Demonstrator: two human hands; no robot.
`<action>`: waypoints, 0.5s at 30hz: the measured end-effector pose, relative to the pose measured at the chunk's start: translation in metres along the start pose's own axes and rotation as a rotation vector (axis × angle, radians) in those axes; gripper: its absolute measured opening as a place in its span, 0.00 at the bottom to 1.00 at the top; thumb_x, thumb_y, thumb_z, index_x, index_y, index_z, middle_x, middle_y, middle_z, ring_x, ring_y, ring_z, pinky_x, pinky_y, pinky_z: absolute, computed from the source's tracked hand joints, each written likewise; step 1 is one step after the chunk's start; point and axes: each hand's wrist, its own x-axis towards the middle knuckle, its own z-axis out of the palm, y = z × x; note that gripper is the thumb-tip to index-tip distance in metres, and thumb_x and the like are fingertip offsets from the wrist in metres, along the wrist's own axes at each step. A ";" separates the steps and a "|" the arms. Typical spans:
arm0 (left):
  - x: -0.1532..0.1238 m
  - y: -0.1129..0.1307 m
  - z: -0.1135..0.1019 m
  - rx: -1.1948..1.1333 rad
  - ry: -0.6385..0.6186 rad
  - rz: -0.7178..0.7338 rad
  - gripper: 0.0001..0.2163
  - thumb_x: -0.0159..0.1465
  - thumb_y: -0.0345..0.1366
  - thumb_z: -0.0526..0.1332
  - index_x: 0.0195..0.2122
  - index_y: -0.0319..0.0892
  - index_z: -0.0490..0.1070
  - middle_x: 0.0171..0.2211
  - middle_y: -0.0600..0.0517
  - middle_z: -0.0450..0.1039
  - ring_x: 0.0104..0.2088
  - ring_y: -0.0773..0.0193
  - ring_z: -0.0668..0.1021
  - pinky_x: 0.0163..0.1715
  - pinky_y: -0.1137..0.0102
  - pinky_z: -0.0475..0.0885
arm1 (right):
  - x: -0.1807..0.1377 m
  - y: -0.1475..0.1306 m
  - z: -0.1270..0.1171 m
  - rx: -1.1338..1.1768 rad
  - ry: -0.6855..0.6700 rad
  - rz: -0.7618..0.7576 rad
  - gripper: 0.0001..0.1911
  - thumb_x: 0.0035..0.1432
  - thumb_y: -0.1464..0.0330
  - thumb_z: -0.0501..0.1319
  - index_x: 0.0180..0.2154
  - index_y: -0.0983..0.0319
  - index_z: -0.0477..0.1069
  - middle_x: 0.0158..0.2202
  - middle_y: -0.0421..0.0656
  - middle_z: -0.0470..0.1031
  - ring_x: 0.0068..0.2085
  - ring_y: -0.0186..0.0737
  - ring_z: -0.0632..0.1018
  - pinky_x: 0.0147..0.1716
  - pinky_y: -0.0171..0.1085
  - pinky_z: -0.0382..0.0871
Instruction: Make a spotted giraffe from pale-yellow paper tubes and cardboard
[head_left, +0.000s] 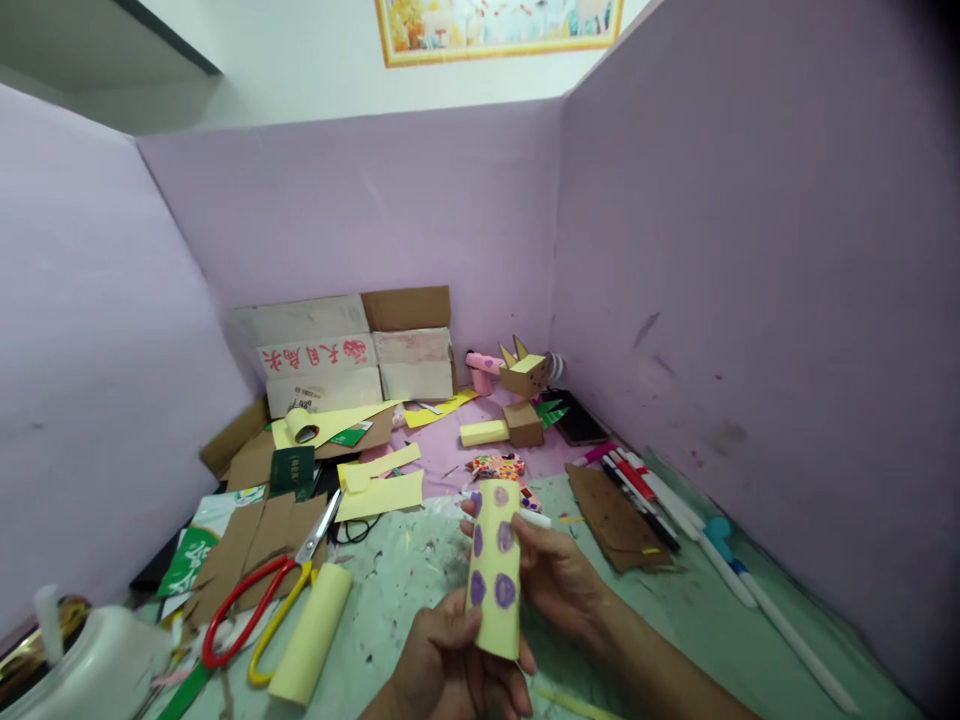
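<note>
Here, slim yellow tube [493, 568], purple-spotted in rows

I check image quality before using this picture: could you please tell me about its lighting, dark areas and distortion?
In the head view, the upper right corner is nearly black; the walls lean outward, likely wide-lens distortion; light looks soft, shadows faint; the spotted tube is fairly clear.
</note>
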 end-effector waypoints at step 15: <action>-0.001 -0.008 -0.003 0.409 0.487 0.045 0.38 0.40 0.58 0.73 0.45 0.35 0.66 0.23 0.53 0.69 0.21 0.68 0.75 0.19 0.76 0.66 | 0.013 0.015 -0.016 -0.244 0.166 -0.172 0.27 0.41 0.62 0.74 0.46 0.57 0.73 0.36 0.42 0.78 0.32 0.40 0.76 0.31 0.36 0.71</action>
